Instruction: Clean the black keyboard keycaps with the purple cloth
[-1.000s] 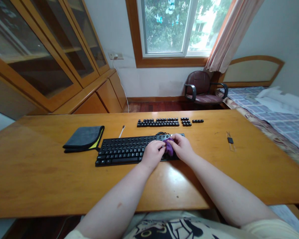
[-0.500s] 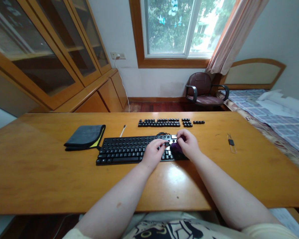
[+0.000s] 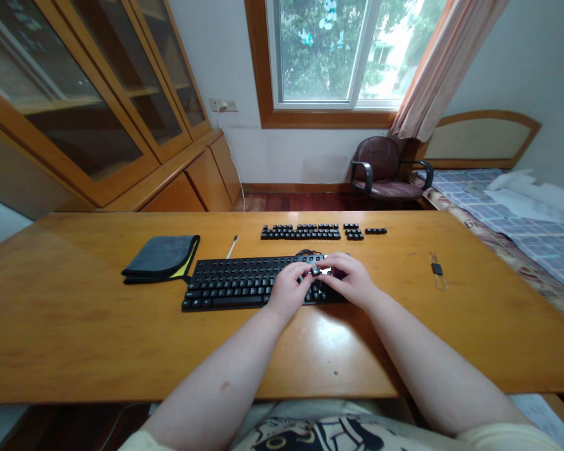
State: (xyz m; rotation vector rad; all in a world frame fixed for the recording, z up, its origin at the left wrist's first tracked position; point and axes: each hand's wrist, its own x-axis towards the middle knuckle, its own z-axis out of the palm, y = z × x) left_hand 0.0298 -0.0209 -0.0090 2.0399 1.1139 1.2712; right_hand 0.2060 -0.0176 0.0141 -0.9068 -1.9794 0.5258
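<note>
A black keyboard (image 3: 235,279) lies on the wooden desk, its left part full of keys. Over its right part, my left hand (image 3: 290,288) pinches a small black keycap (image 3: 316,270) between thumb and fingertips. From the other side, the thumb and index finger of my right hand (image 3: 352,280) close in on the same keycap and seem to grip it too. Both hands cover much of the keyboard's right end, so the keys beneath are partly hidden.
Loose black keycaps (image 3: 305,232) stand in rows behind the keyboard. A folded grey cloth (image 3: 160,255) and a thin brush (image 3: 232,246) lie to the left. On the right is a wire keycap puller (image 3: 437,269). Past the desk stand a chair (image 3: 380,166) and a bed.
My right hand has moved left and down to the keycap, its thumb and finger now meeting my left fingertips. The purple thing by that hand no longer shows. My left hand stays in place.
</note>
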